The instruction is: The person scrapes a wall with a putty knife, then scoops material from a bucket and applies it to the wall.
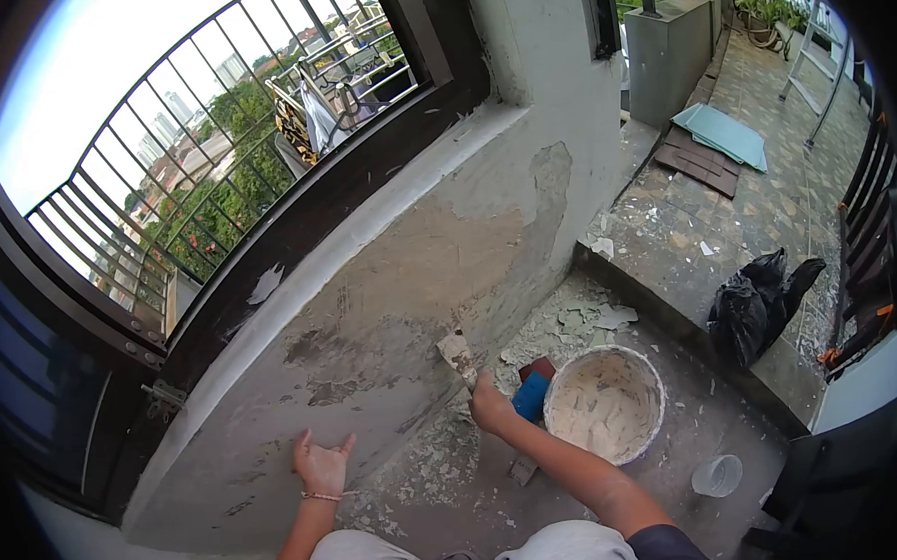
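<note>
My right hand [491,406] is closed round the handle of a putty knife [456,354], whose smeared blade lies over the lower part of the wall [408,272]. That wall is patchy, with bare brown plaster, dark spots and peeled paint edges. My left hand [322,470] is open with fingers spread, at the wall's lower left, and holds nothing. Just right of my right forearm stands a round bucket [657,383] with pale, pasty filler inside. A blue object [531,398] sits against the bucket's left side, partly hidden by my arm.
Paint flakes [571,325] litter the floor at the wall's foot. Right of the bucket are a clear plastic cup [717,476], a raised step edge [691,339] and a black plastic bag [765,306]. Farther back lie light-green sheets [724,136], near a ladder [817,64]. A window frame [334,175] tops the wall.
</note>
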`<state>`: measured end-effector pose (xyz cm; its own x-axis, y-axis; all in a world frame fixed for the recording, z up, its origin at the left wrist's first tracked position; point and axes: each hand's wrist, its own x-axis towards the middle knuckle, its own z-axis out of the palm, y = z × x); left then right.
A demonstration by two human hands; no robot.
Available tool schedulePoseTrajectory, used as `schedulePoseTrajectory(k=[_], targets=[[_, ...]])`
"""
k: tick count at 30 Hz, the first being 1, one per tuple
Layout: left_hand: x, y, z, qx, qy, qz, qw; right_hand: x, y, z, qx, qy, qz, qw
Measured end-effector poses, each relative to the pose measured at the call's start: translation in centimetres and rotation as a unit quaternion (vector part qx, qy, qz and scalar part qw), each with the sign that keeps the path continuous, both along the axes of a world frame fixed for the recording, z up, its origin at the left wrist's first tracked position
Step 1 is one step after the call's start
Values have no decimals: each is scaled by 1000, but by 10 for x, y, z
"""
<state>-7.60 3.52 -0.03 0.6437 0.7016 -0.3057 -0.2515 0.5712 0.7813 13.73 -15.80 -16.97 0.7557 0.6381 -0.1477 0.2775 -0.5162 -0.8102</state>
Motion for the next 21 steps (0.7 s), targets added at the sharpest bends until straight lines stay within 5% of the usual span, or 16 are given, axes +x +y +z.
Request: schedulePoseTrajectory(k=[2,10,13,17,21], targets=[[-2,2,-4,6,-14,-7,1000,-10,-14,-4,-13,48,7,999],[-1,-2,-2,3,-17,12,1000,42,1,84,176,-165,-98,966],[-1,0,-4,10,-17,11,1000,61,6,109,132,-112,-98,980],[-2,0,-5,5,-30,9,1000,51,15,75,61,-34,-77,995],[-1,0,-5,13,-41,7,999,8,23,-34,43,-76,-60,994]])
